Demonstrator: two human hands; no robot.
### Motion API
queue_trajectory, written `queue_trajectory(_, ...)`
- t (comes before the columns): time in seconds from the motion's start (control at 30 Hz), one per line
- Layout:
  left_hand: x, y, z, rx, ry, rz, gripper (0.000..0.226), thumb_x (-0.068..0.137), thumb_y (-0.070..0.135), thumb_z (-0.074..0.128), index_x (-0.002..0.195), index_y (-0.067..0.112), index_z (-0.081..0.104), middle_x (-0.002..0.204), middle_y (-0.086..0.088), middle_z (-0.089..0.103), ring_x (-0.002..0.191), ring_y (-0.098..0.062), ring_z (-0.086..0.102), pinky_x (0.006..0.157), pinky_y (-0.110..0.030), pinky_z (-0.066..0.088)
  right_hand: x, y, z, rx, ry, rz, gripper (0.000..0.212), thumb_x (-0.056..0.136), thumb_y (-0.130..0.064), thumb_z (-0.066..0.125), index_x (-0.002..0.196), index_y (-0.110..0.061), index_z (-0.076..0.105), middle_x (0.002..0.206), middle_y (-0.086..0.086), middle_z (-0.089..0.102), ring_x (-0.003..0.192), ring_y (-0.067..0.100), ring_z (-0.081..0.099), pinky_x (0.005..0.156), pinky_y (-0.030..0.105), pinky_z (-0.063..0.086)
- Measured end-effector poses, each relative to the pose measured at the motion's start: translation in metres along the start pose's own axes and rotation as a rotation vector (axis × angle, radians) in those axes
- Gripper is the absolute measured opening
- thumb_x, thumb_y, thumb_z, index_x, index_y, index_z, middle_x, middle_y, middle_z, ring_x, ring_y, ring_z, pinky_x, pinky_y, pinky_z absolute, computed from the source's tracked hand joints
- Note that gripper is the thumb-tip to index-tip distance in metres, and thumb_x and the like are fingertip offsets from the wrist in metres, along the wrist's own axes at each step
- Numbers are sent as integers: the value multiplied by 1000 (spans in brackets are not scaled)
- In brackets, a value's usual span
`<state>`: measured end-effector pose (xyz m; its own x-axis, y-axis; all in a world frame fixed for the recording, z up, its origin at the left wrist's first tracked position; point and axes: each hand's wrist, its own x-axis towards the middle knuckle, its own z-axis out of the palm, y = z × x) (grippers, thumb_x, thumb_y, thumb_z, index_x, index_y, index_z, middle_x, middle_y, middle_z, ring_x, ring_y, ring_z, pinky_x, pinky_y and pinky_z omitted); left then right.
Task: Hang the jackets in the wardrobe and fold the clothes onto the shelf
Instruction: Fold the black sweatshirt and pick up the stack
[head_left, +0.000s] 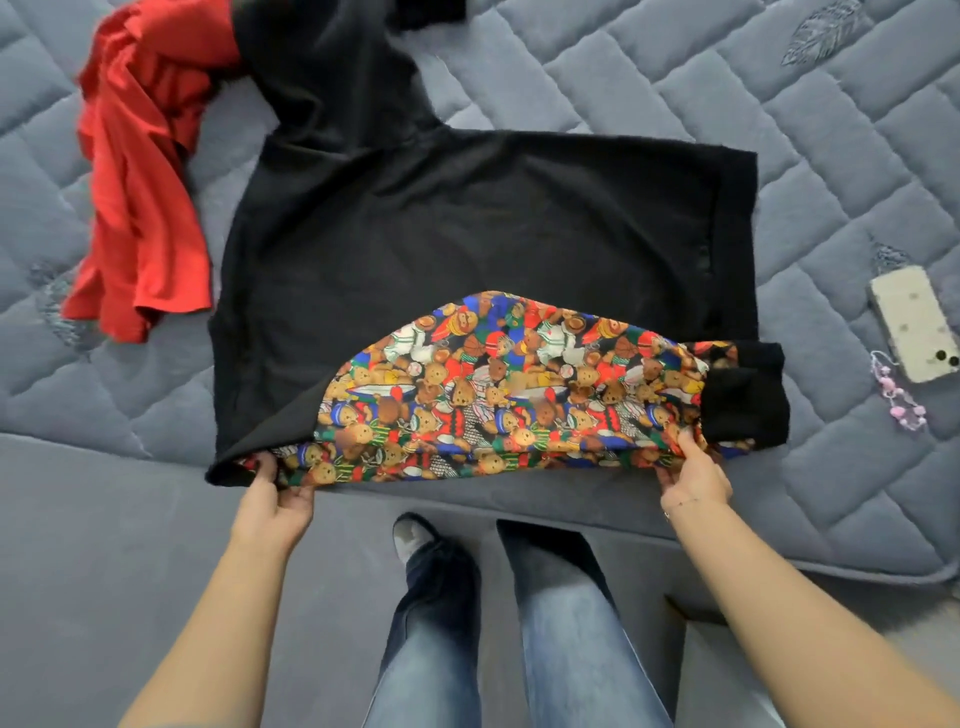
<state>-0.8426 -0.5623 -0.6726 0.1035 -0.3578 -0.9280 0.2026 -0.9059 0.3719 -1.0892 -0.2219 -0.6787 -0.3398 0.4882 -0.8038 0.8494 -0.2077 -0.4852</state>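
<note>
A black sweater (467, 218) lies spread flat on the grey quilted mattress (779, 104). One sleeve, printed with colourful teddy bears (493, 395) and ending in a black cuff (743, 395), is folded across its near edge. My left hand (278, 493) pinches the near left corner of that folded edge. My right hand (693, 478) pinches the near right end, just below the cuff. A crumpled red garment (140, 182) lies to the sweater's left, its top under the sweater's other black sleeve.
A phone in a pale case (914, 327) with a pink bead strap (901, 405) lies on the mattress at the right. My legs in jeans (519, 623) stand against the mattress's near edge. No wardrobe or shelf is in view.
</note>
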Motion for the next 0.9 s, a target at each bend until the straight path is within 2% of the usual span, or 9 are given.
queue_trajectory(0.1,-3,4,-24,23,-62,5,17,101,29,49,100,16,60,129,-1,62,93,-12,66,83,-29,54,-7,32,-28,88,-118,98,42,94,-25,63,133,-15,49,139,7,55,125,22,54,96,31,48)
queue_trajectory(0.17,-6,2,-34,43,-89,-4,16,100,27,50,103,15,59,135,-3,60,102,-14,65,89,-31,52,-12,50,-39,116,-206,182,44,98,-28,54,140,-15,45,147,7,46,136,21,43,111,33,38)
queue_trajectory(0.23,-12,-5,-40,92,-97,-48,13,101,21,50,105,13,59,139,-6,56,118,-16,59,100,-33,47,-23,66,-45,75,-251,225,38,100,-29,50,135,-13,49,150,7,43,139,21,40,114,34,33)
queue_trajectory(0.3,-26,-16,-41,181,-108,-117,13,101,16,51,106,10,61,139,-9,56,127,-20,54,105,-37,44,-39,83,-44,3,-311,240,36,101,-28,50,133,-11,50,147,9,46,138,24,42,111,37,36)
queue_trajectory(0.4,-57,-34,-30,320,-147,-193,24,98,12,56,122,9,57,135,-9,54,129,-27,51,104,-41,44,-72,98,-31,-66,-460,234,32,99,-23,54,128,-10,53,125,10,62,120,25,57,91,38,49)
queue_trajectory(0.6,-117,-55,25,567,-465,-341,30,93,17,60,122,7,63,121,-9,69,110,-20,67,83,-34,54,-109,54,12,-187,-683,-55,23,95,-19,60,117,-12,62,109,10,73,101,22,70,79,31,56)
queue_trajectory(0.73,-133,-68,104,855,-664,-31,34,89,25,67,122,21,62,118,3,71,108,-12,68,89,-30,55,-93,-8,42,-244,-731,-233,19,92,-19,64,111,-16,65,105,6,74,98,19,71,83,33,57)
queue_trajectory(0.83,-124,-88,177,1201,-674,295,30,94,27,63,124,27,63,122,8,66,109,-7,62,95,-28,50,-64,-57,67,-335,-782,-325,23,91,-21,65,113,-18,65,107,2,74,100,14,70,84,31,57)
queue_trajectory(0.9,-111,-103,229,1293,-671,472,28,95,23,60,123,25,62,121,7,65,108,-5,60,97,-27,48,-41,-89,86,-421,-734,-420,19,91,-16,64,110,-20,66,108,-1,73,102,13,68,81,27,54)
